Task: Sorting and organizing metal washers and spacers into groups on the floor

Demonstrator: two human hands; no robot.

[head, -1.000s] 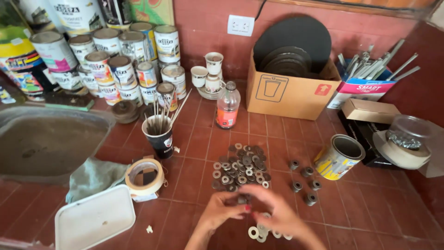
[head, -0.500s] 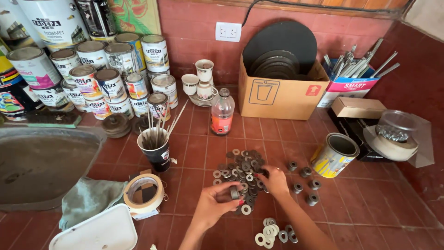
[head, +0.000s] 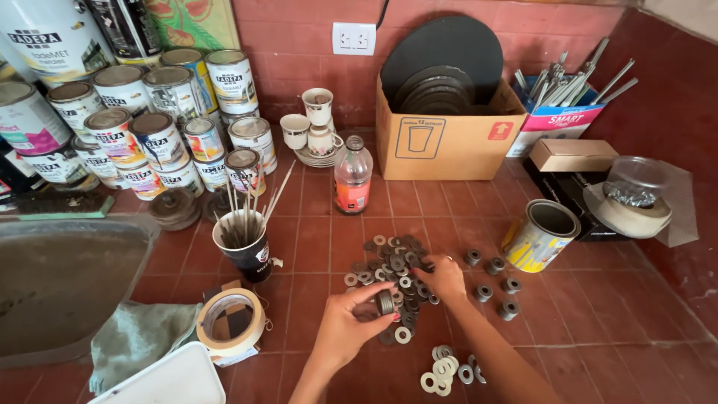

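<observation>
Washers [head: 393,271] lie heaped mid-counter – the right hand [head: 443,278], fingers curled onto the heap's 3 o'clock edge, does best lifting one at a time, while the left hand [head: 345,328] pinches a small stack [head: 385,301] at 6 o'clock – kept square.

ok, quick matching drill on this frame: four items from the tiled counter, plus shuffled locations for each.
Items:
1. plastic bottle
2. black cup of sticks
3. roll of tape
4. open tin

Places:
A. near the left edge of the counter, beside the green cloth
B. right of the pile of washers, lying tilted
C. in front of the stacked paint cans
D. upright, left of the cardboard box

Pairs: 1-D, 2-C, 3-A, 4-B
</observation>
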